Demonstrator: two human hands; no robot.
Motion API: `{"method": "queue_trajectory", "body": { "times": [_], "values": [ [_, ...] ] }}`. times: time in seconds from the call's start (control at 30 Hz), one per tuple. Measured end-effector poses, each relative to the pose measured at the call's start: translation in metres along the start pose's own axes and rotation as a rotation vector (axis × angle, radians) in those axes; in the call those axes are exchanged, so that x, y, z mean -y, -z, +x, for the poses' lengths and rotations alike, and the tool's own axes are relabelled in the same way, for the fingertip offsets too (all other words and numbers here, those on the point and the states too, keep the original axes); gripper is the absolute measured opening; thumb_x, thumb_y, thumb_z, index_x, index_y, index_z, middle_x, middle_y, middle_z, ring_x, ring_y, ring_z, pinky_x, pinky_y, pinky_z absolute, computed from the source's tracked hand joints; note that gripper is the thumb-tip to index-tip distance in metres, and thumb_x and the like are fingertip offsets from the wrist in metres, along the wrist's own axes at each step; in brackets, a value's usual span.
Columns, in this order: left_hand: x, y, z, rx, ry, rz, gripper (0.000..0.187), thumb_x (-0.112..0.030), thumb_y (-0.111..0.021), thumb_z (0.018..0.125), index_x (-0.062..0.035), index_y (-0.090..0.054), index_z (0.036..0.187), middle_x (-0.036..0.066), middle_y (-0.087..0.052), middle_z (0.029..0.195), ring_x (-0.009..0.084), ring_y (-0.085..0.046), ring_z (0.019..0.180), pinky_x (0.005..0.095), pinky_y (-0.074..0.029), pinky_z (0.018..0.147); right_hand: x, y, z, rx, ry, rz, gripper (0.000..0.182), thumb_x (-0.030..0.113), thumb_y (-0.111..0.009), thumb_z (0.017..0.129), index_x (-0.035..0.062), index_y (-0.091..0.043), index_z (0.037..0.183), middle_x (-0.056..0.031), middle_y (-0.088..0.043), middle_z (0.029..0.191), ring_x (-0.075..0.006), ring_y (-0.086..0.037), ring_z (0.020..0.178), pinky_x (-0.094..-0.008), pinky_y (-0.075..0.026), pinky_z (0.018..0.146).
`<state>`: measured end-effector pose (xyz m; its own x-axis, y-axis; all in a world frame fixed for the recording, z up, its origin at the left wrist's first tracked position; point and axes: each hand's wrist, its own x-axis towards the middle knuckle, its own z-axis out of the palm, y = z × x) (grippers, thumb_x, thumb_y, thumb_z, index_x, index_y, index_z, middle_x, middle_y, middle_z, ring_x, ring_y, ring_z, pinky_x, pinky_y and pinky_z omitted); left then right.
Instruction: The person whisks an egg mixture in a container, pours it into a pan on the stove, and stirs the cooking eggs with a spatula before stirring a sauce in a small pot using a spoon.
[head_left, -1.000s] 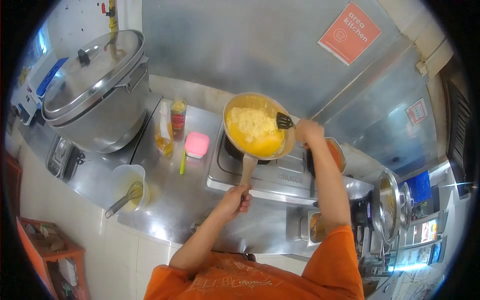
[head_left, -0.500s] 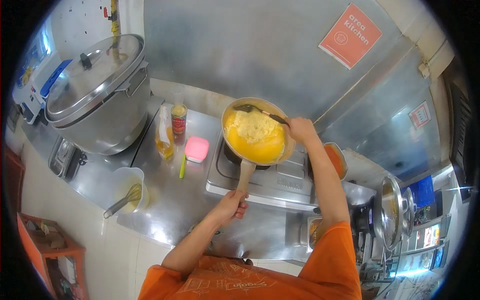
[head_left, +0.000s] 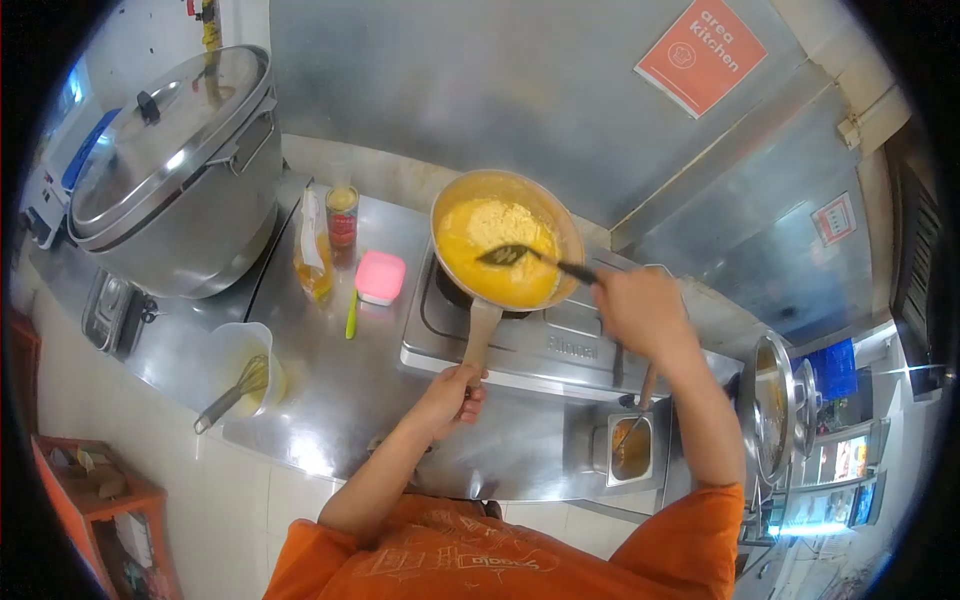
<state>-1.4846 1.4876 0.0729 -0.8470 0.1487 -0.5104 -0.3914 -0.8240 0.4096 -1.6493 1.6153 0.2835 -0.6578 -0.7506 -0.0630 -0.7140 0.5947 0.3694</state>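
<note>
Below, a shiny metal counter [head_left: 325, 395] runs across the view, with a metal wall [head_left: 450, 85] behind it bearing an orange sign [head_left: 700, 58] and a pale tiled floor [head_left: 240, 480] in front. On the counter sits a stove [head_left: 530, 347], and over its left side is the pan [head_left: 502, 182] of yellow food [head_left: 467, 224]. The left hand [head_left: 446, 399] is wrapped round the pan's handle [head_left: 481, 335]; the right hand [head_left: 642, 312] is closed round the grip of a black spatula [head_left: 507, 256], whose blade is over the food. Left of the stove are a pink box [head_left: 381, 275], a can [head_left: 342, 220] and a bottle [head_left: 315, 260], then a jug [head_left: 270, 352] with a whisk [head_left: 232, 394] leaning in it and a big lidded pot [head_left: 190, 210]. An orange shelf [head_left: 100, 488] stands at the lower left
</note>
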Motion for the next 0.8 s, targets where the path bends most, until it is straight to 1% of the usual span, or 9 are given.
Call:
{"method": "queue_trajectory", "body": {
  "times": [0.07,0.2,0.33,0.43,0.5,0.57,0.63,0.7,0.8],
  "values": [
    [0.001,-0.001,0.000,0.015,0.007,-0.005,0.021,-0.031,-0.043,0.094,-0.0097,-0.045,0.097,0.000,-0.039,0.066,0.0068,-0.031,0.049,0.0216,-0.028,0.040,0.035,0.001,-0.022,0.153,0.039,-0.014,0.021,0.016,-0.050,0.083,0.0057,-0.064,0.096,-0.0128,-0.065,0.073,-0.0270,-0.065,0.066,-0.0442,-0.049,0.055],
    [0.001,-0.003,-0.001,0.001,-0.009,-0.008,0.021,-0.030,-0.043,0.094,-0.0090,-0.045,0.097,0.000,-0.038,0.065,0.0070,-0.031,0.050,0.0220,-0.027,0.040,0.096,-0.076,-0.027,-0.036,-0.062,-0.095,0.039,0.012,-0.052,0.080,-0.0117,-0.054,0.111,-0.0152,-0.063,0.073,-0.0233,-0.066,0.062,-0.0321,-0.053,0.052],
    [-0.002,-0.005,-0.005,-0.023,-0.002,-0.016,0.022,-0.030,-0.043,0.094,-0.0082,-0.044,0.097,0.000,-0.038,0.066,0.0072,-0.031,0.050,0.0221,-0.026,0.040,0.117,-0.106,0.004,-0.019,-0.177,-0.076,0.045,0.012,-0.050,0.082,-0.0114,-0.049,0.120,-0.0142,-0.064,0.075,-0.0227,-0.065,0.062,-0.0343,-0.053,0.053],
    [0.002,-0.002,0.000,-0.015,-0.014,-0.024,0.022,-0.030,-0.044,0.094,-0.0080,-0.044,0.097,0.000,-0.038,0.065,0.0074,-0.032,0.050,0.0221,-0.026,0.041,0.111,-0.128,0.041,-0.150,-0.205,-0.060,0.044,0.012,-0.050,0.082,-0.0114,-0.049,0.119,-0.0142,-0.064,0.073,-0.0223,-0.064,0.058,-0.0349,-0.053,0.052],
    [0.002,0.000,0.000,0.002,-0.014,-0.036,0.022,-0.030,-0.043,0.094,-0.0081,-0.044,0.097,0.000,-0.039,0.065,0.0075,-0.032,0.050,0.0220,-0.026,0.041,0.096,-0.130,0.061,-0.169,-0.215,-0.043,0.045,0.012,-0.052,0.082,-0.0117,-0.049,0.121,-0.0149,-0.063,0.073,-0.0219,-0.065,0.063,-0.0303,-0.053,0.052],
    [0.002,0.002,0.001,0.022,-0.012,-0.049,0.021,-0.029,-0.043,0.094,-0.0081,-0.044,0.096,0.000,-0.039,0.065,0.0076,-0.032,0.051,0.0218,-0.027,0.041,0.071,-0.115,0.073,-0.123,-0.242,-0.008,0.035,0.014,-0.051,0.083,-0.0041,-0.059,0.111,-0.0171,-0.066,0.076,-0.0239,-0.067,0.068,-0.0359,-0.054,0.056],
    [0.002,0.003,0.003,0.077,-0.013,-0.102,0.020,-0.028,-0.043,0.094,-0.0087,-0.044,0.096,0.000,-0.040,0.065,0.0076,-0.033,0.051,0.0212,-0.027,0.042,0.042,-0.059,0.066,0.057,-0.269,0.102,0.025,0.015,-0.050,0.083,0.0008,-0.066,0.096,-0.0187,-0.067,0.081,-0.0296,-0.067,0.071,-0.0418,-0.053,0.063],
    [0.000,0.003,0.003,0.089,0.002,-0.135,0.019,-0.028,-0.043,0.094,-0.0089,-0.044,0.096,-0.001,-0.040,0.065,0.0075,-0.033,0.051,0.0209,-0.027,0.042,0.014,-0.024,0.051,0.015,-0.228,0.264,0.022,0.017,-0.049,0.084,0.0028,-0.066,0.085,-0.0222,-0.064,0.083,-0.0406,-0.061,0.072,-0.0456,-0.050,0.067],
    [-0.001,0.003,0.003,0.131,0.021,-0.179,0.019,-0.028,-0.043,0.094,-0.0090,-0.044,0.096,-0.001,-0.039,0.065,0.0073,-0.034,0.051,0.0207,-0.027,0.042,0.004,0.020,0.015,-0.004,-0.163,0.375,0.024,0.020,-0.048,0.085,0.0013,-0.063,0.081,-0.0236,-0.061,0.081,-0.0434,-0.058,0.073,-0.0462,-0.048,0.069]
  ]
}}
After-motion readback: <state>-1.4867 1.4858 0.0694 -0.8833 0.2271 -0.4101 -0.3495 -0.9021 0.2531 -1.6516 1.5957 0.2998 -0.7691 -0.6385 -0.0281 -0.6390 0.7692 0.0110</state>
